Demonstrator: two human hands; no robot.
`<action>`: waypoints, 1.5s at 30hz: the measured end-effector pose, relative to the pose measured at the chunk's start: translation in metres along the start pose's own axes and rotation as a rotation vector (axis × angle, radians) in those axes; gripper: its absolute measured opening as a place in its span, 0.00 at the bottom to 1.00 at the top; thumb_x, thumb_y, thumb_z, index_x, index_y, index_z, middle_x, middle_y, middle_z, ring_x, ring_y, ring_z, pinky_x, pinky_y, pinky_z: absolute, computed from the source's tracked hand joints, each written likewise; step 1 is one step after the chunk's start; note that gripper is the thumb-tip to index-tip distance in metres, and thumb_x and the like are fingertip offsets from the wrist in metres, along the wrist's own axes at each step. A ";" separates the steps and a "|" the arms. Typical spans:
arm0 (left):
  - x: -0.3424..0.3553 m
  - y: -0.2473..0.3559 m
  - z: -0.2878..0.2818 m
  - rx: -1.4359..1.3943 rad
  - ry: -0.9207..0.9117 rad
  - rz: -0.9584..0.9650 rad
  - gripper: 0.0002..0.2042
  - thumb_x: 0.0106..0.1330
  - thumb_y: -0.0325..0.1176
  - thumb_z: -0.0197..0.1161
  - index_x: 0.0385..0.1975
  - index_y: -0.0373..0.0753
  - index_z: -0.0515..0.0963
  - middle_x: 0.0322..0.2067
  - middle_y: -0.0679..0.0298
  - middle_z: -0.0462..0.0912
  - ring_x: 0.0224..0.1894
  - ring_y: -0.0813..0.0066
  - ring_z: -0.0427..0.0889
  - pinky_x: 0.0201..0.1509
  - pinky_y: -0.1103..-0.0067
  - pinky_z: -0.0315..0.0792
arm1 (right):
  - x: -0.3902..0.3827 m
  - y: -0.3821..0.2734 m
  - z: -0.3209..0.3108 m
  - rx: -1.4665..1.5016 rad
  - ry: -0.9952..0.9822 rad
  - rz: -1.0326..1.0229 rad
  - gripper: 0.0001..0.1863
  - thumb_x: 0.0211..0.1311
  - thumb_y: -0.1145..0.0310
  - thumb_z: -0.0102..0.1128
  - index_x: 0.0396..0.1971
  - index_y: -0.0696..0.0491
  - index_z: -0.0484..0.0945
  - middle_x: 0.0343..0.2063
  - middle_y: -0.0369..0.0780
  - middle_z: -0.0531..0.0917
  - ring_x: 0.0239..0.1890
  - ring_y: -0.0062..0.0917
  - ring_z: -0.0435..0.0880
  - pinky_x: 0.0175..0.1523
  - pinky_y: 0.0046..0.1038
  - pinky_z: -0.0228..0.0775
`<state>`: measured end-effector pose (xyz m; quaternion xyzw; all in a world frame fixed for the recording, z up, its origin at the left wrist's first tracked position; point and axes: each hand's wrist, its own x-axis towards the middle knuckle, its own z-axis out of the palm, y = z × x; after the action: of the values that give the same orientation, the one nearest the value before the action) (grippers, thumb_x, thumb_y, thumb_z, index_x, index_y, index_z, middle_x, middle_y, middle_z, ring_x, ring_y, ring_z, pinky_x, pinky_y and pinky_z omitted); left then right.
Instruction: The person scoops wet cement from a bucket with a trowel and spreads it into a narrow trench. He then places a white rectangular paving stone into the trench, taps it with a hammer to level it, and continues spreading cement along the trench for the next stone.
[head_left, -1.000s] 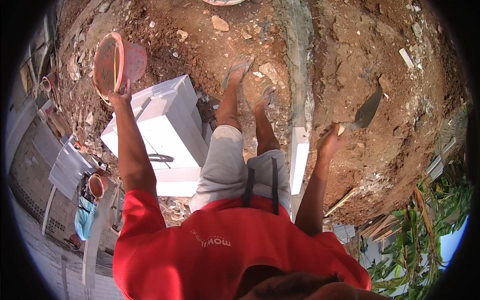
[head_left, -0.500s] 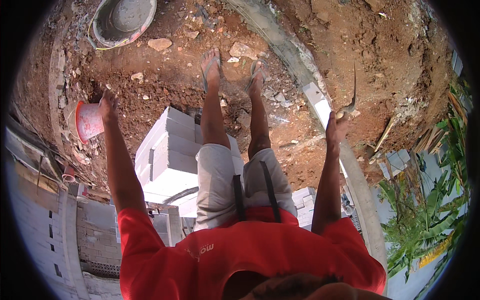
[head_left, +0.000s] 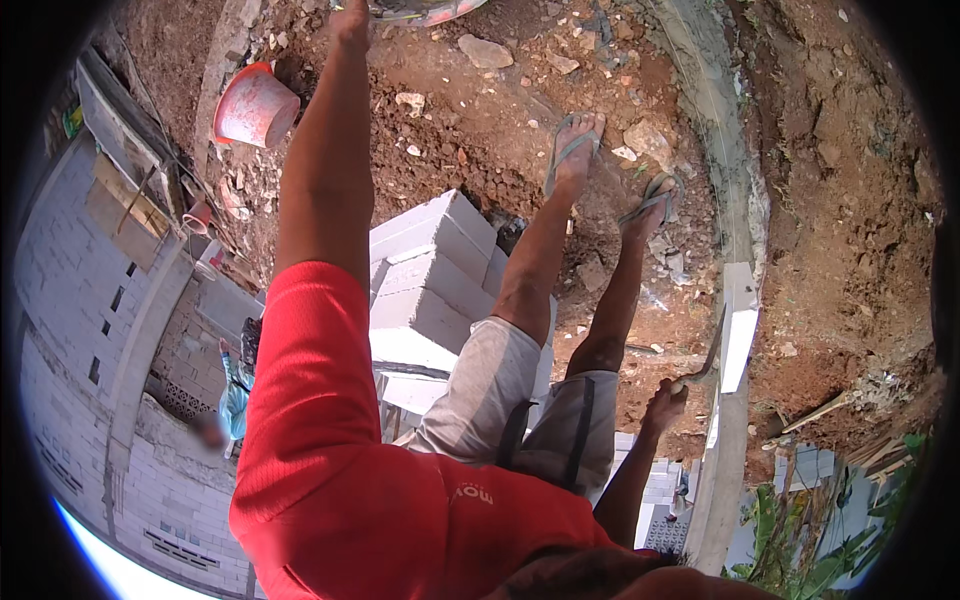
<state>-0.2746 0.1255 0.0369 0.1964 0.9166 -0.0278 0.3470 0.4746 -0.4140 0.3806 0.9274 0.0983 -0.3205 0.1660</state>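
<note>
Logged a long concrete strip (head_left: 725,470) on the right, crossing red soil (head_left: 830,250); next, a stack of pale blocks (head_left: 430,265) near the middle. Found the basin (head_left: 440,14) on the soil at the upper edge, mostly out of view. Judge stiff enough to lift by the rim, likely heavy if loaded and possibly slick there; better held at two opposite sides than at one point. Noted a reddish bucket (head_left: 262,110) at upper left, untouched; probably light. Noted a white block (head_left: 738,345) lying on the strip, perhaps liable to chip at the corners. Located the trowel (head_left: 712,345) close beside that block, blade seen nearly edge-on; cannot tell touching from apart. Expect light weight, a stiff thin blade, some pull toward the tip; take hold by the handle, near the blade but clear of the edge. Recorded hands last: read the right hand (head_left: 664,406) as closed around the trowel's handle; placed the left hand (head_left: 350,24) just beside the basin's rim, too cropped to tell gripping from open.
</note>
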 end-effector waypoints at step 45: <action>-0.757 -0.186 0.371 0.049 -0.577 0.482 0.21 0.64 0.48 0.72 0.47 0.37 0.90 0.39 0.58 0.93 0.41 0.72 0.87 0.52 0.72 0.77 | 0.127 0.207 -0.015 0.486 -0.519 -0.380 0.25 0.63 0.63 0.61 0.56 0.63 0.78 0.33 0.54 0.86 0.34 0.42 0.85 0.43 0.40 0.74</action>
<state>0.4031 -0.3734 0.2304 0.3990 0.7075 -0.0215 0.5829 0.6417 -0.5900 0.3629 0.7931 0.1443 -0.5831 -0.1012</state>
